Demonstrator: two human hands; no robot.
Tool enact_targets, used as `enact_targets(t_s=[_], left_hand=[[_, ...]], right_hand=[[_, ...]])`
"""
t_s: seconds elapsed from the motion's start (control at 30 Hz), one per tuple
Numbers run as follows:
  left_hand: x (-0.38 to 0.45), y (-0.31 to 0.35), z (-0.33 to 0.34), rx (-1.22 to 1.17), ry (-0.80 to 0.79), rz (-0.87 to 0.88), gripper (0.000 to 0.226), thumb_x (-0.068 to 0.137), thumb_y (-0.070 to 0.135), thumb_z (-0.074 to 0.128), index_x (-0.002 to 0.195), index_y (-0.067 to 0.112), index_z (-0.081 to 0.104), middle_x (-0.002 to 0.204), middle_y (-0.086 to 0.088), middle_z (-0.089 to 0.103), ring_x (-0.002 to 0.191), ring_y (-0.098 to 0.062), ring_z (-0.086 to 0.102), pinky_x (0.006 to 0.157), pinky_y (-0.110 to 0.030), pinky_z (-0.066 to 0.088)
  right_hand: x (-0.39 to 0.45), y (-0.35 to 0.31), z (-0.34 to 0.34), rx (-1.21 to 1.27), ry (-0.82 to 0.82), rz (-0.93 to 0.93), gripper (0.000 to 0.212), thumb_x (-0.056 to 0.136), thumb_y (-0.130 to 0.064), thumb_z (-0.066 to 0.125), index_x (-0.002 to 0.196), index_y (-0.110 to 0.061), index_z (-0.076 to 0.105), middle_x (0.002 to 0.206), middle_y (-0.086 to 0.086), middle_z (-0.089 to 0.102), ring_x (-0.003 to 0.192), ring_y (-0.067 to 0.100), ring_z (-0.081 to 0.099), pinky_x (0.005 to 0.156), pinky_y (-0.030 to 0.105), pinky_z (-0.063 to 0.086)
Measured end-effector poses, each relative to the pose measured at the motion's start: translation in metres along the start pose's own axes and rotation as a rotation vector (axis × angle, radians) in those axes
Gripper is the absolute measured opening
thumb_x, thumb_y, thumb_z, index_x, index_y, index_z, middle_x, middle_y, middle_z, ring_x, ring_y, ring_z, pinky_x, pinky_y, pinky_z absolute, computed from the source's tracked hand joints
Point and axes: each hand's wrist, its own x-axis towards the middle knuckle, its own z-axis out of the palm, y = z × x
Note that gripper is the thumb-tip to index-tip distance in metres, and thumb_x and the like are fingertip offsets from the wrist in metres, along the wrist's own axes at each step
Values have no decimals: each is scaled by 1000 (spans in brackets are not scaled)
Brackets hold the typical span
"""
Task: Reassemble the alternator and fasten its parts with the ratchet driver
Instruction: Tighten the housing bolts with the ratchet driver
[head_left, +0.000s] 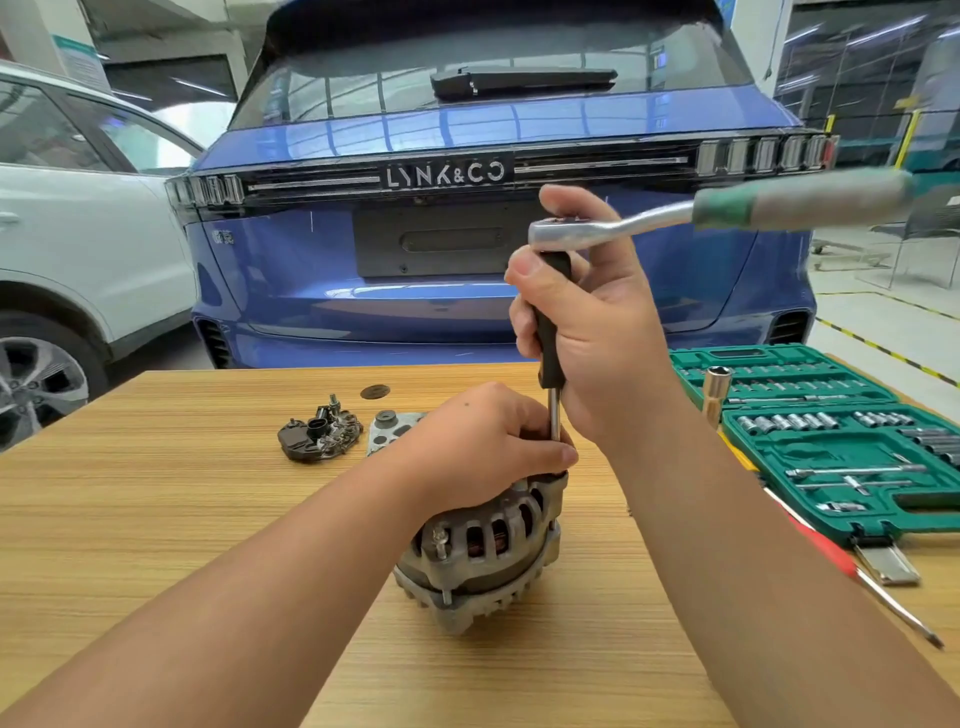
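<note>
While the left grip (488, 447) steadies the alternator (480, 545) and pinches the shaft, keep the driver (551, 332) plumb; the right grip (587, 332), wrapped round its black handle, should bear down so the ratchet (571, 231) seats squarely.

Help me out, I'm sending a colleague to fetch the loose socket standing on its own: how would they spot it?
Start at the open green tool case on the right side of the wooden table. At its near-left inner edge, a single tall chrome socket stands upright with its open end up. Unlike the smaller sockets lying in rows in the case's slots, it stands alone and rises above them.
</note>
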Motion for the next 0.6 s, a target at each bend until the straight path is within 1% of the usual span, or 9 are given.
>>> enact_targets(t_s=[0.07, 0.17, 0.27, 0.33, 0.4, 0.43, 0.5, 0.53, 0.6], left_hand=[[-1, 1, 0, -22, 4, 6, 18, 93, 44, 71, 80, 32, 74, 74, 13, 70, 61, -2, 62, 56, -21, 46], [-2, 1, 0, -22, 12, -6, 15, 92, 43, 72, 87, 31, 77, 79, 11, 73, 71, -5, 65, 62, -22, 48], [-1, 0, 0, -23, 7, -18, 17, 92, 44, 72, 88, 29, 78, 80, 7, 74, 72, -10, 66, 65, -27, 51], [0, -1, 0, -14, 12, -22, 18, 91, 45, 72, 84, 30, 76, 78, 8, 73, 71, -9, 64, 57, -18, 47], [0, 0, 1, -14, 12, -16, 18, 91, 45, 72, 81, 31, 75, 77, 9, 72, 70, -8, 63, 52, -14, 43], [0, 0, 1, -14, 9, -14, 17, 91, 45, 72, 83, 31, 76, 77, 9, 72, 71, -8, 64, 55, -16, 46], [0, 0, 0, -17, 3, -12, 15, 92, 45, 71, 86, 32, 77, 79, 10, 73, 72, -7, 65, 61, -23, 49], [0, 0, 0, -16, -3, -7, 15, 92, 45, 71, 85, 33, 76, 79, 11, 73, 70, -5, 65, 60, -23, 49], [-2, 1, 0, -4, -26, 8, 16, 94, 47, 69, 86, 35, 75, 80, 12, 73, 69, -4, 64, 59, -21, 50]], right_hand=[[0, 4, 2, -42, -23, -70, 40, 99, 5, 54, 119, -29, 58, 76, -2, 48, 56, 21, 36, 46, 32, 34], [-1, 7, 1, 21, -61, -55, 42, 92, -3, 50, 114, -35, 67, 77, -3, 56, 55, 17, 40, 45, 28, 37], [0, 7, -4, 157, -115, -12, 43, 91, -14, 35, 115, -29, 69, 79, -6, 63, 59, 13, 48, 54, 29, 38], [0, 6, -5, 170, -107, 7, 37, 98, -26, 33, 116, -25, 65, 77, -5, 63, 58, 13, 48, 52, 28, 37], [1, 3, -2, 131, -60, 24, 32, 99, -38, 39, 115, -24, 64, 77, 1, 59, 57, 19, 45, 48, 29, 36], [1, 2, -1, 113, -32, 32, 30, 97, -40, 43, 114, -25, 63, 77, 2, 59, 56, 20, 44, 47, 30, 36], [0, -1, 1, 83, 14, 53, 26, 94, -39, 52, 112, -23, 62, 75, -2, 59, 57, 19, 45, 49, 31, 36], [-1, -3, 2, 52, 43, 64, 24, 94, -38, 57, 109, -20, 62, 73, -3, 57, 56, 17, 44, 49, 31, 34], [-2, -5, 3, -66, 135, 68, 20, 96, -32, 66, 98, -12, 62, 66, -1, 47, 52, 19, 32, 47, 35, 26]])
